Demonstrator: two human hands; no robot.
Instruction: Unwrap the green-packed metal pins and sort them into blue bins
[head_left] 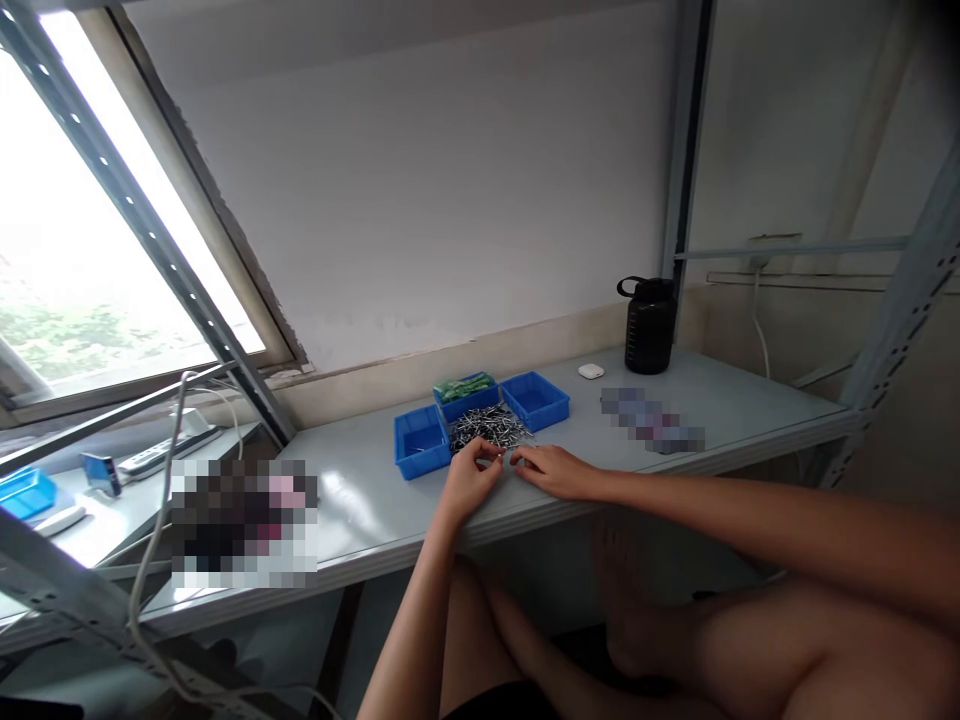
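Observation:
A heap of thin silvery and dark metal pieces, like nails or rivets [491,425], lies on the grey table between three blue bins. At the near edge of this heap, my left hand [474,478] is closed in a pinch, with a tiny pale bit at its fingertips too small to name. My right hand [553,470] rests just beside it, fingertips curled together and pointing at the left ones; what they hold, if anything, cannot be made out. The left blue bin [422,467] has a few thin pieces in it. Green packets [463,387] fill the back bin.
The right blue bin [556,415] stands beside the heap. A black bottle [649,330] and a small white case [591,371] stand further right. Blurred items lie on both sides of the table. A white cable [154,550] hangs by the metal frame at left.

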